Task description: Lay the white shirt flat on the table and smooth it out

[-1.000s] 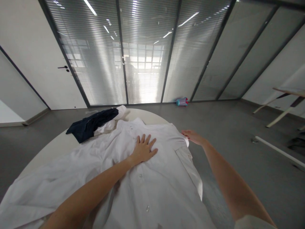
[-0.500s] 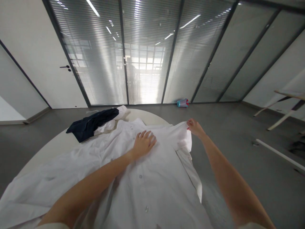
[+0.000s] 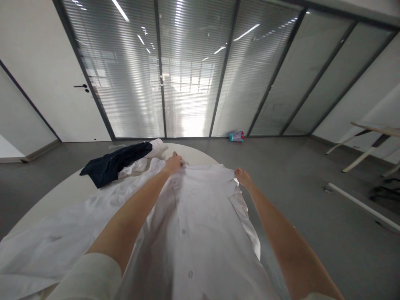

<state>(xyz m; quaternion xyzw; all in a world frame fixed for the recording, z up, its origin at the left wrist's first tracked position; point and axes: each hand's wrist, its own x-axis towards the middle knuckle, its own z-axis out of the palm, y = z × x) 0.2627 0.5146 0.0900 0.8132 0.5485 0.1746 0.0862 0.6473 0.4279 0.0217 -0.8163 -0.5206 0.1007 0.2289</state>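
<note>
A white button-up shirt (image 3: 206, 216) lies spread front side up over the round table, its row of buttons running toward me. My left hand (image 3: 174, 162) is closed on the shirt at the collar. At the shoulder on the right, my right hand (image 3: 242, 176) pinches the fabric. The sleeve (image 3: 242, 208) on that side hangs past the table edge. To the left, more white cloth (image 3: 71, 225) stretches across the table, partly under my left forearm; where it meets the shirt is hard to tell.
A dark navy garment (image 3: 115, 162) and a crumpled white cloth (image 3: 137, 166) lie at the back left of the white round table (image 3: 56, 196). On the floor by the glass wall rests a blue and red patterned object (image 3: 236, 136). A wooden-legged table (image 3: 371, 133) stands far right.
My left hand has moved from lying flat on the shirt's chest up to the collar and closed there. My right hand, still pinching the shoulder, has shifted slightly left and down.
</note>
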